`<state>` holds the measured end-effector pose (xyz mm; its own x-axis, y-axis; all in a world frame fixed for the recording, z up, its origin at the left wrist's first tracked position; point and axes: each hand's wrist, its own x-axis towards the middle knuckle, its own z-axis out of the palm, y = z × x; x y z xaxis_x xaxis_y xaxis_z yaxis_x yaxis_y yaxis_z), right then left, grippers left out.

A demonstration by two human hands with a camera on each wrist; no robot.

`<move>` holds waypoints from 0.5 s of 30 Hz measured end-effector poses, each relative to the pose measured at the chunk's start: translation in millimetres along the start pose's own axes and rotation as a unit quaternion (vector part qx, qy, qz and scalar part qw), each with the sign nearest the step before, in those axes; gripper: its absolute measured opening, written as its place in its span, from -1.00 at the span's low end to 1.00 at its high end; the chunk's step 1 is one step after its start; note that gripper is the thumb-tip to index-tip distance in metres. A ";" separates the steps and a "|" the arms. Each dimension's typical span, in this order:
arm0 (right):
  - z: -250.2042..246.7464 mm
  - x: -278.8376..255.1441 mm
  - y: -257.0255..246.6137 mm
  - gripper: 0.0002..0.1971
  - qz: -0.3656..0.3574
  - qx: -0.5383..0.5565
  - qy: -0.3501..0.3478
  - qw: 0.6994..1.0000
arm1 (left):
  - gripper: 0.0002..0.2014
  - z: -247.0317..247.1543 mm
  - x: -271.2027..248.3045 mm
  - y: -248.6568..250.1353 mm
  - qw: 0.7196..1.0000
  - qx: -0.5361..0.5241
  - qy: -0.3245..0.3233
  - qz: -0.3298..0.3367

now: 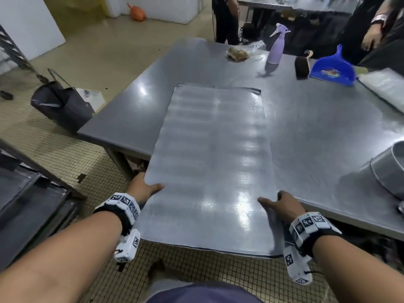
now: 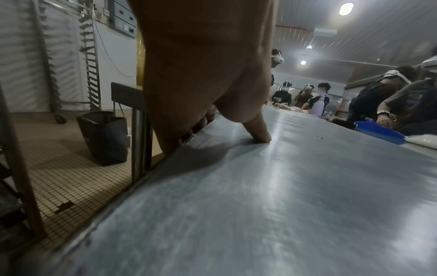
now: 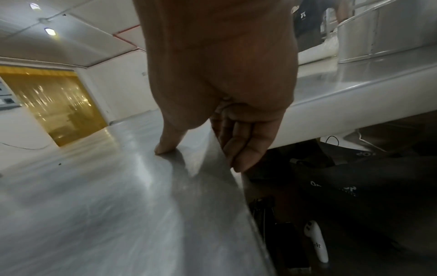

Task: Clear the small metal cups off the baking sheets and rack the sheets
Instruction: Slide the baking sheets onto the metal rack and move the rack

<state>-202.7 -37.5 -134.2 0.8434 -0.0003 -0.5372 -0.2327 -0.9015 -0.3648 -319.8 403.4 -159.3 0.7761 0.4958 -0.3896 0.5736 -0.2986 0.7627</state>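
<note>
Between the two hands, a bare baking sheet spans the gap, its near end jutting off the steel table toward the person and its far end lying over the tabletop. The left hand grips the sheet's left long edge near the near corner: the thumb lies flat on top, and in the left wrist view the thumb tip presses the metal while the fingers curl under the edge. The right hand holds the opposite long edge in the same way, thumb on the upper face and, in the right wrist view, fingers wrapped beneath the rim. No cups show on the sheet. Beyond the grip, at the table's far side, stand a lilac spray bottle, a dark brush, a blue dustpan and a wrapped lump of food. To the right of the right hand sits a round metal tub on the tabletop. Left of the left hand, on the tiled floor, rest a dark bag and part of a metal rack. Other people stand behind the table.
</note>
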 end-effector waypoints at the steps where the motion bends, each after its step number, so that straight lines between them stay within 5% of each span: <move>1: -4.0 -4.6 5.6 -0.26 -0.021 -0.001 -0.007 1.000 | -0.54 4.7 -10.6 -0.5 1.000 -0.004 0.002 0.002; 5: -28.5 -11.9 26.2 -0.25 -0.081 -0.010 -0.058 0.995 | -0.70 7.4 -41.8 0.6 0.999 -0.003 -0.047 -0.019; 11: -76.9 -22.3 50.4 -0.34 -0.134 0.031 -0.087 0.987 | 0.08 -17.7 -69.5 14.4 0.993 0.033 -0.115 -0.007; 15: -105.4 -22.1 58.4 -0.18 -0.134 0.087 -0.081 0.984 | 0.02 -23.6 -96.0 40.8 0.991 0.006 -0.133 0.001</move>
<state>-183.9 -135.7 -63.5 0.8013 0.3087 -0.5125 -0.1031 -0.7726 -0.6265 -377.1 362.8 -78.6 0.8183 0.2638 -0.5107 0.5733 -0.3100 0.7584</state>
